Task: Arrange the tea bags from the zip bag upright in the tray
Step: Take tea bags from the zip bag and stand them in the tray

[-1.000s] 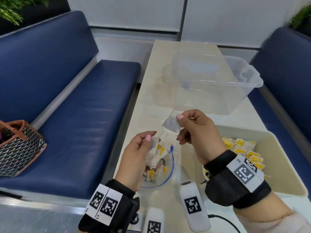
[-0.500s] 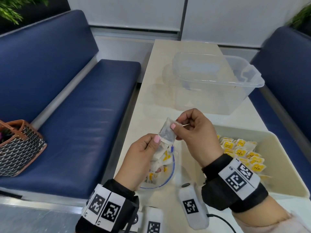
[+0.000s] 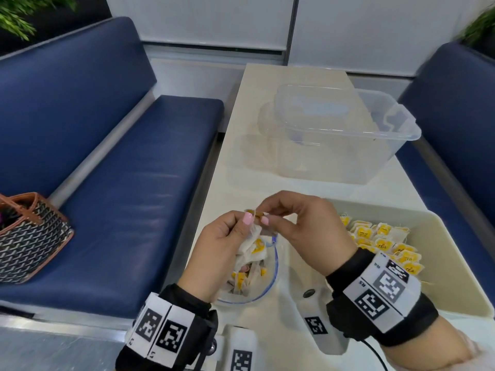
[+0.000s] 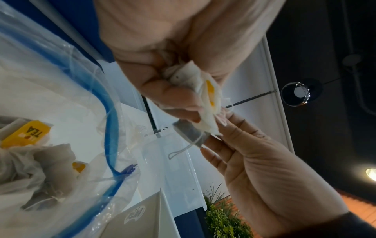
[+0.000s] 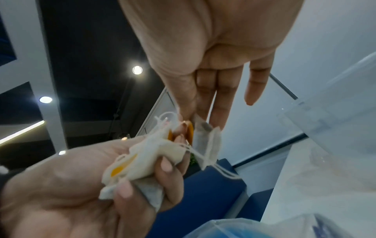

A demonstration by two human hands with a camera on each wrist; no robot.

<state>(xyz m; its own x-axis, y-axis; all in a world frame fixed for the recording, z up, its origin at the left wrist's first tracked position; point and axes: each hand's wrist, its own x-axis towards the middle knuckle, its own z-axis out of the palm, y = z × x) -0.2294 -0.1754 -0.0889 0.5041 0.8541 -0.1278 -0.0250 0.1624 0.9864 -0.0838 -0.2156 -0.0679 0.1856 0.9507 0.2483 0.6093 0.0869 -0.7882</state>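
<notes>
In the lower middle of the head view, the left hand [image 3: 222, 253] is curled round a bunch of tea bags [image 3: 253, 250], white sachets with yellow tags, held just above the open mouth of the zip bag [image 3: 263, 290]. The zip bag, clear with a blue seal strip, lies on the pale counter [image 3: 289, 84] below the hands, and more tea bags sit loose inside it. The right hand [image 3: 302, 226] meets the left at the top of the bunch, thumb and forefinger pinching a single tea bag [image 5: 205, 138] and its yellow tag; in the right wrist view the middle and ring fingers lie straight behind that sachet, the little finger stands apart, and a white string runs from it toward the bunch. To the right of the hands, in the lower right of the frame, the cream tray [image 3: 452, 277] holds rows of tea bags with yellow tags facing up, packed toward its left side; whether they stand fully upright cannot be told. Beyond the hands, in the upper right of the frame, a clear plastic tub [image 3: 385, 135] sits on the counter. At the left edge, a patterned handbag [image 3: 26, 236] rests on a blue bench seat [image 3: 128, 199].
</notes>
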